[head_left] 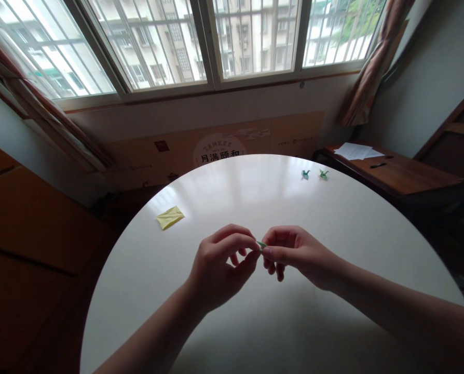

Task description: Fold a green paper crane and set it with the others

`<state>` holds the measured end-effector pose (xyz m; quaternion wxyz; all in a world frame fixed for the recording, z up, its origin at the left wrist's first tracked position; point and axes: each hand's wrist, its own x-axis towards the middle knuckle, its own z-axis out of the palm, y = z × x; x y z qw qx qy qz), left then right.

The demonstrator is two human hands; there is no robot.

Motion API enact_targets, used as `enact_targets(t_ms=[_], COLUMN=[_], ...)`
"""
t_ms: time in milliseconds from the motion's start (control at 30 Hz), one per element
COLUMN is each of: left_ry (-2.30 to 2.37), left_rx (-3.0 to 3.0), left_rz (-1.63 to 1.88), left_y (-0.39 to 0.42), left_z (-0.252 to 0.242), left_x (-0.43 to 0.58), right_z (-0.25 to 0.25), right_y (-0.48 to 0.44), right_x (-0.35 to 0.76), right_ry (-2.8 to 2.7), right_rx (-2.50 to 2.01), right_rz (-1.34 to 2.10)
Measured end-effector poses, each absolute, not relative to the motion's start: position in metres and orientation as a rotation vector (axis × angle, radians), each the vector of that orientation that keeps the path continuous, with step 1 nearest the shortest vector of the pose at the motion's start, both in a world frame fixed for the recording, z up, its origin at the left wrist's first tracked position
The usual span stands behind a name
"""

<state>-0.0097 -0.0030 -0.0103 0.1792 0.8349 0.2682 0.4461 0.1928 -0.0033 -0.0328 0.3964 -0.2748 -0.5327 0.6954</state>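
A small folded piece of green paper (261,244) is pinched between my two hands above the middle of the white round table (232,332). My left hand (226,259) grips its left side between thumb and forefinger, the other fingers curled. From the other side, my right hand (294,252) pinches it with thumb and index finger, its lower fingers loosely bent. Most of the paper is covered by my fingertips, so its shape cannot be made out. Two small folded paper cranes, one teal (305,175) and one green (324,175), stand near the far right edge.
A yellow packet of folded paper (170,217) lies at the table's left side. To the right, a lower wooden table (422,174) carries white sheets (356,151) and a dark pen (378,165). Behind stand a printed cardboard panel (298,127) and a barred window.
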Motion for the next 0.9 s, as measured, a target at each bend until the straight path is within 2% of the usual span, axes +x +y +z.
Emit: enact_targets(t_ms=[533,900], left_ry=[0.705,0.645], left_rx=[2.661,2.862], left_rz=[1.47,1.448], left_y=[-0.006,-0.007], left_z=[0.002,0.004], left_x=[-0.008,-0.012], right_z=[-0.038,-0.035], right_y=[-0.012,-0.014], right_x=[0.182,0.179], right_ry=[-1.199,-1.117], right_rx=[-0.6,-0.594], right_rz=[1.71,1.744])
